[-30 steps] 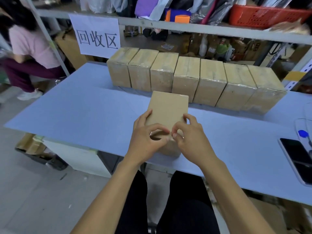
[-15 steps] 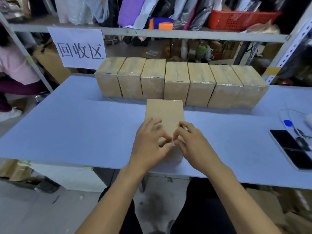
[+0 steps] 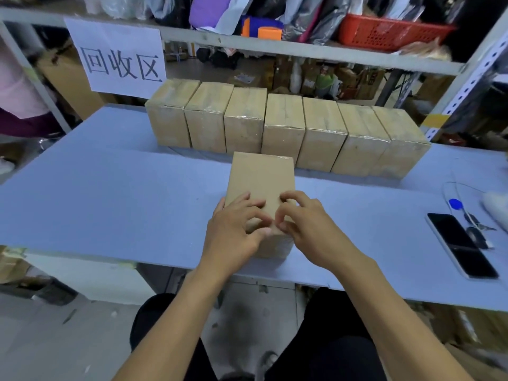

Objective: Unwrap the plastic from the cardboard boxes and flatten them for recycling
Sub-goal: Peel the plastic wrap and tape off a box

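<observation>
- Boxes [image 3: 286,130] were tan under glossy clear wrap.
- Table [image 3: 110,193] was pale blue.
- Sign [image 3: 118,56] was white with black characters.
- Basket [image 3: 384,31] was red mesh.
- Phone [image 3: 461,244] was black.

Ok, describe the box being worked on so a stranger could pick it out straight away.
On the blue table, a row of seven wrapped boxes stands along the back. The box in question lies alone in front of them, near the front edge, with both hands on it.

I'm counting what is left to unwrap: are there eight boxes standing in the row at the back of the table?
No, the row of boxes at the back of the table holds seven, side by side.
</observation>
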